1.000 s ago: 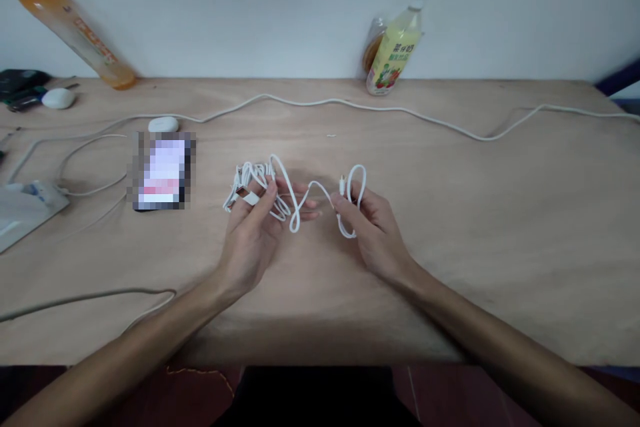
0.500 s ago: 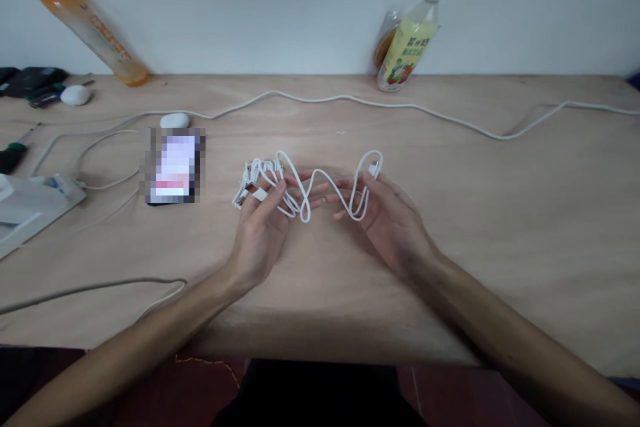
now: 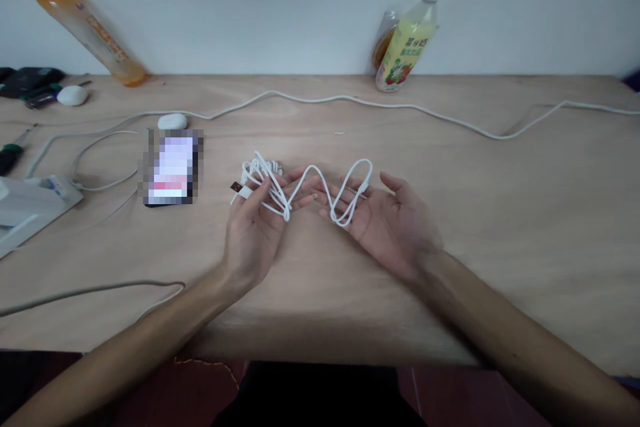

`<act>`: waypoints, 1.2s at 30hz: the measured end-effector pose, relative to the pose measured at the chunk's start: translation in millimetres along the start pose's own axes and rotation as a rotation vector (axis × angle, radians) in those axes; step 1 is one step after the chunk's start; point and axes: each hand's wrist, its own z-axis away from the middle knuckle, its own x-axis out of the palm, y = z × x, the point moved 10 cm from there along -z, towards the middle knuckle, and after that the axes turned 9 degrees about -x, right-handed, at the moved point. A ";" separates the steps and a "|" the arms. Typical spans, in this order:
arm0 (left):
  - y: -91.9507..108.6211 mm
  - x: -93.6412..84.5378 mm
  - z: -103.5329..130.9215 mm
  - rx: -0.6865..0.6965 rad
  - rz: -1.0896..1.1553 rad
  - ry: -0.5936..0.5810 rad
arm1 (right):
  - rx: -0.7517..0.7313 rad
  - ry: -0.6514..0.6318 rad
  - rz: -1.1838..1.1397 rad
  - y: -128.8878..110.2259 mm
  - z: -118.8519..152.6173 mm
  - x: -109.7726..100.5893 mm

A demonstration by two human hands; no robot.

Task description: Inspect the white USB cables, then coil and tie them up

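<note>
A white USB charging cable (image 3: 311,167) stretches between my hands in loose bends. My left hand (image 3: 255,233) grips its bunched coils, the thumb pressed over them and the fingers underneath. The USB plug (image 3: 242,191) sticks out to the left past that thumb. My right hand (image 3: 387,227) lies palm up with the thumb lifted and the fingers stretched out. A loop of the cable rests across those fingers, and the end connector (image 3: 364,187) lies near the base of the fingers. More bundled white cable (image 3: 270,167) shows just beyond my left fingers.
A phone (image 3: 173,167) lies to the left, with a white earbud case (image 3: 173,122) behind it. A long white cord (image 3: 345,98) crosses the back of the table. An orange drink bottle (image 3: 90,33) and a yellow drink bottle (image 3: 407,43) stand by the wall. A white box (image 3: 37,210) sits far left.
My right thumb has lifted off the cable's end, and that hand has opened out flat. The cable's bends have shifted slightly left and lower. My left hand has moved slightly left, still gripping the coils.
</note>
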 end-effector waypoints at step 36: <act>-4.0 12.3 5.3 0.097 -0.125 -0.111 | -0.172 0.036 0.593 -2.9 0.6 -10.5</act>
